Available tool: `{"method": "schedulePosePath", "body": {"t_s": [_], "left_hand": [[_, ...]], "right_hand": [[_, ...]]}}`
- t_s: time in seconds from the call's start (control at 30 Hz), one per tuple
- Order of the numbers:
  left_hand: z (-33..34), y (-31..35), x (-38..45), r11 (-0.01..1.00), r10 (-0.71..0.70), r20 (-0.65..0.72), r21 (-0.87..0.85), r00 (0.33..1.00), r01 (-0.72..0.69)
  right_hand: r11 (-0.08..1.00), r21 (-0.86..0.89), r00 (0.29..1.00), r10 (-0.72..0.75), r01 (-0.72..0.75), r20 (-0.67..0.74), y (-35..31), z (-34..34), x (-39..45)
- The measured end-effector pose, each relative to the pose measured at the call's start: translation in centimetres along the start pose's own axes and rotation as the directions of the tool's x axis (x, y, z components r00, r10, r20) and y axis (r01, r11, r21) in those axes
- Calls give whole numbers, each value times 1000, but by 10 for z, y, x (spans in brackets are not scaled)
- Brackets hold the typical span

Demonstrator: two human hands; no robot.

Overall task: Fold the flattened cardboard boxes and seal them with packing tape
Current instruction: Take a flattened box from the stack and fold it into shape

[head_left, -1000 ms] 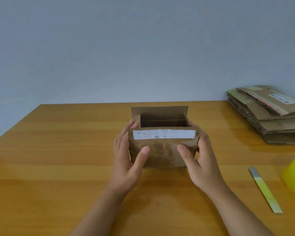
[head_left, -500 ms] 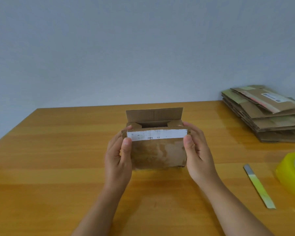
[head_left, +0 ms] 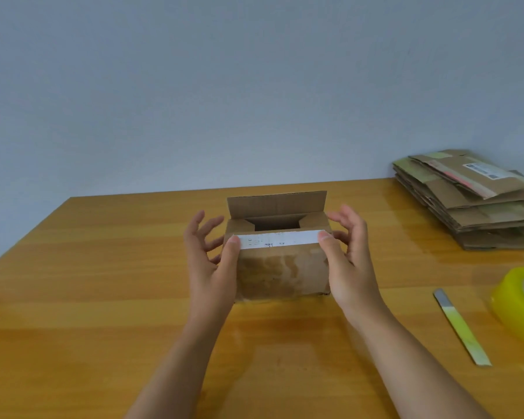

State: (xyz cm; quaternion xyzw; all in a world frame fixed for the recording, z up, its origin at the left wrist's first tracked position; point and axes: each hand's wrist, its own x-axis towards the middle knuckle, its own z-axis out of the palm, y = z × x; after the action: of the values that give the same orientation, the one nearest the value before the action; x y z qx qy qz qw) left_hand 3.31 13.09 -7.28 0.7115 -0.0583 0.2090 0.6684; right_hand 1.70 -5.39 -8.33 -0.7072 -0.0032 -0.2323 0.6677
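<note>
A small brown cardboard box [head_left: 280, 273] stands upright in the middle of the wooden table [head_left: 73, 297]. Its two short side flaps lie folded inward, its far flap stands up, and its near flap carries a white label strip. My left hand [head_left: 212, 261] is at the box's left end, thumb pressing the near flap's left corner, fingers spread and off the box. My right hand [head_left: 345, 252] mirrors it at the right end, thumb on the flap's right corner, fingers spread apart beside the box. A roll of yellowish packing tape [head_left: 521, 303] lies at the right edge.
A stack of flattened cardboard boxes [head_left: 472, 201] sits at the back right of the table. A narrow cutter blade with a pale yellow handle [head_left: 460, 326] lies left of the tape roll. A plain grey wall stands behind the table.
The short side flaps have gone from upright to folded inward. My fingers have lifted off the box's ends and spread; my thumbs moved up to the near flap's corners.
</note>
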Motion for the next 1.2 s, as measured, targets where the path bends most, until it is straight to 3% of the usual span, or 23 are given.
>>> {"method": "schedulePosePath", "body": {"t_s": [0.17, 0.37, 0.47, 0.73, 1.0, 1.2], "left_hand": [[-6, 2, 16, 996, -92, 177, 13, 980, 91], [-4, 6, 15, 989, -110, 226, -69, 968, 128], [-2, 1, 16, 991, -105, 206, -60, 973, 120], [4, -8, 10, 999, -27, 108, -22, 994, 30], [11, -2, 8, 968, -87, 105, -225, 991, 109], [12, -4, 8, 966, -101, 99, -229, 990, 122]], "right_hand": [[1000, -10, 994, 10, -9, 112, -3, -1, 11], [1000, 4, 994, -8, 8, 110, 0, -6, 15], [995, -82, 993, -42, 52, 114, 7, -10, 11], [989, -85, 975, -106, 124, 195, 15, -9, 4], [979, -171, 978, -80, 113, 193, 14, -10, 5], [952, -251, 974, -131, 175, 182, 16, -13, 6]]}}
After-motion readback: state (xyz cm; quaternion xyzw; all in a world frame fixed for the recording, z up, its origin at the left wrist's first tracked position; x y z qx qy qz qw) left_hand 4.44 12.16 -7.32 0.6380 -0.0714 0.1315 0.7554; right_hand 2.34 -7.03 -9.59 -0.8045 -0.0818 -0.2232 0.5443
